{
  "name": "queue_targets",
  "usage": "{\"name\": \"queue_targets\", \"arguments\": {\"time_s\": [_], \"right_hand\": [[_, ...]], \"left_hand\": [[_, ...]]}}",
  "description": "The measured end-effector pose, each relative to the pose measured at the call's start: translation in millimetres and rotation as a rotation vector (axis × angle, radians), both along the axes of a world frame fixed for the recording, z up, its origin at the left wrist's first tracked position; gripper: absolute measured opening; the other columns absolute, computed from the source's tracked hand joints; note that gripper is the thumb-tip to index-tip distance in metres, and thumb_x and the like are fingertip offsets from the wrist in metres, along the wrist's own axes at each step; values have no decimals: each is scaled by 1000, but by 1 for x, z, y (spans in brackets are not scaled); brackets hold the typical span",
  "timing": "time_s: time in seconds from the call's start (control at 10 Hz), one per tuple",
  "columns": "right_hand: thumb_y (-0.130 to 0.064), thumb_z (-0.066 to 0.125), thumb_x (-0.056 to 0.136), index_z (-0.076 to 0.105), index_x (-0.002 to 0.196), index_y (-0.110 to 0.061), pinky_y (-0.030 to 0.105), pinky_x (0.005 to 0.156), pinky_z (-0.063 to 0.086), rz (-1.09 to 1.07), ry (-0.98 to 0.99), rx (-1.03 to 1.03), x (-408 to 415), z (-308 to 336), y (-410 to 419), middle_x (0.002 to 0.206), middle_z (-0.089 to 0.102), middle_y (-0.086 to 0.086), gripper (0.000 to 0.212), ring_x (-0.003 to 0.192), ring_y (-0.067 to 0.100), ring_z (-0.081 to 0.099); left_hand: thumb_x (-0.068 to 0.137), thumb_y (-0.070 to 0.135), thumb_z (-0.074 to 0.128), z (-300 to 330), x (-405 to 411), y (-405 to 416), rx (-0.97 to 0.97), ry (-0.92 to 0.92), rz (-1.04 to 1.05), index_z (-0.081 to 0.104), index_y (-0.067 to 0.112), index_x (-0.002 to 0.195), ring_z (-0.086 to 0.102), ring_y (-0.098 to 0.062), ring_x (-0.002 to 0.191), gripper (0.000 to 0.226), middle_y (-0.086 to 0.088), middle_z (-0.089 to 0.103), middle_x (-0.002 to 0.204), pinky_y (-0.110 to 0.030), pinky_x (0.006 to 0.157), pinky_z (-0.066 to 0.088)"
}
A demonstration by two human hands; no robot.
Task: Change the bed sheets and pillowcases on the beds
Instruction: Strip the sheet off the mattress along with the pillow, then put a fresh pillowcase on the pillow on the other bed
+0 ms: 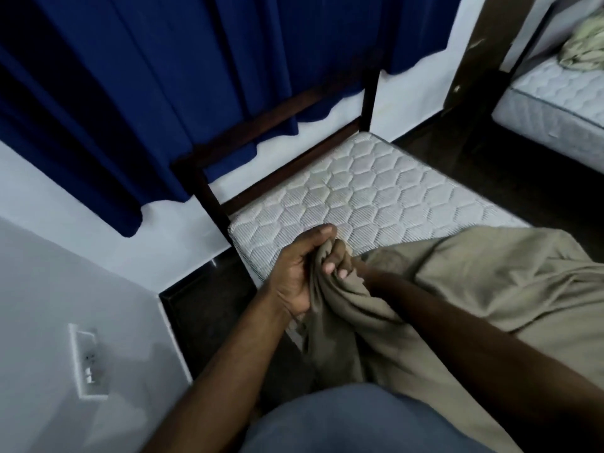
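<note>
— Across the near bed, what lay there?

— A bare quilted mattress filled the dark wooden bed frame, with blue curtains hanging behind the headboard. An olive-tan sheet was heaped over the mattress's near right part and spilled off its edge toward the floor.

— And the hands against that sheet?

— The left hand was closed in a fist around a bunched fold of the sheet, at the mattress's near corner; the cloth ran down from the fist and rightward over the bed. The right hand sat just beside the left, mostly buried in the same gathered cloth, so I couldn't tell how far it was closed.

— Anything smaller?

— A second mattress at the far right carried a crumpled greenish cloth, and a wall outlet showed low on the left.
</note>
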State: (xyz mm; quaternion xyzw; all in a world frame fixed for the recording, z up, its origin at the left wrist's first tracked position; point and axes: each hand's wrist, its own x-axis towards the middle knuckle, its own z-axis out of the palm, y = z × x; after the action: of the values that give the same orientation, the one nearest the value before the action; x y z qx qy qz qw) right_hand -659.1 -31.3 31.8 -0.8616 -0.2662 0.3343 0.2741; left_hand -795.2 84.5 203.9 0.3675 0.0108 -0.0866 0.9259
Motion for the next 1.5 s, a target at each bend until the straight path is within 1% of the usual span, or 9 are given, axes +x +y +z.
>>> {"name": "queue_targets", "arguments": {"time_s": [0.2, 0.3, 0.5, 0.6, 0.7, 0.9, 1.1, 1.2, 1.5], "right_hand": [[-6, 63, 89, 80, 104, -20, 7, 75, 42, -388, -494, 425, 24, 103, -1, 102, 78, 0, 26, 95, 10, 70], [-4, 60, 93, 79, 104, -20, 19, 86, 53, -465, -458, 662, 24, 142, 10, 101, 77, -4, 27, 96, 7, 71], [18, 61, 83, 76, 103, -3, 29, 90, 55, 126, -61, 756, -33, 202, 22, 102, 77, 1, 33, 98, 13, 72], [16, 63, 87, 71, 110, 6, 29, 93, 53, 341, 161, 677, -56, 202, 23, 106, 75, 7, 27, 100, 14, 71], [17, 61, 88, 69, 113, 8, 24, 94, 51, 431, 286, 599, -70, 198, 22, 106, 75, -5, 28, 102, 8, 69], [2, 52, 100, 66, 125, 1, 23, 97, 50, 543, 270, 338, -77, 201, 6, 116, 72, 12, 28, 107, 11, 68], [4, 58, 96, 69, 106, -12, 21, 74, 50, -158, 46, 878, -68, 227, 7, 92, 68, 5, 21, 81, 13, 63], [-11, 66, 96, 59, 131, -20, 27, 88, 51, -236, -130, 859, -53, 236, 5, 112, 64, 1, 37, 104, 10, 60], [-13, 64, 96, 66, 113, -2, 30, 86, 52, -38, 134, 794, -56, 245, 4, 98, 72, 5, 20, 95, 17, 66]], "left_hand": [[88, 25, 71, -13, -2, 36, 145, 114, -76, 52, 14, 73, 57, -24, 55, 27, -6, 51, 59, -29, 55, 41], [92, 34, 67, -18, 6, 51, 417, 354, -25, 57, 20, 84, 58, -17, 54, 19, -1, 57, 68, -19, 43, 25], [104, 48, 47, -40, 14, 73, 490, 588, 271, 67, 16, 113, 70, -20, 83, 39, -7, 73, 99, -28, 61, 48], [106, 53, 32, -22, 5, 67, 115, 532, 81, 69, 9, 112, 76, -26, 82, 58, -19, 75, 99, -31, 61, 59], [105, 37, 37, -24, 7, 61, 218, 545, 68, 67, 10, 91, 71, -20, 62, 43, -16, 68, 76, -22, 52, 55], [105, 13, 49, -16, 21, 64, 397, 337, 299, 69, 11, 112, 73, -23, 93, 21, -13, 74, 106, -30, 79, 58], [105, 11, 51, 12, 12, 56, 756, -105, 321, 68, 8, 103, 68, -18, 92, 18, -12, 70, 100, -27, 85, 54], [102, 22, 50, 17, 9, 50, 972, -263, 480, 65, 15, 96, 62, -26, 102, 17, -8, 57, 107, -38, 92, 53], [100, 29, 49, 35, -5, 40, 957, -387, 621, 63, 19, 99, 60, -22, 110, 17, 1, 53, 115, -43, 99, 52]]}}
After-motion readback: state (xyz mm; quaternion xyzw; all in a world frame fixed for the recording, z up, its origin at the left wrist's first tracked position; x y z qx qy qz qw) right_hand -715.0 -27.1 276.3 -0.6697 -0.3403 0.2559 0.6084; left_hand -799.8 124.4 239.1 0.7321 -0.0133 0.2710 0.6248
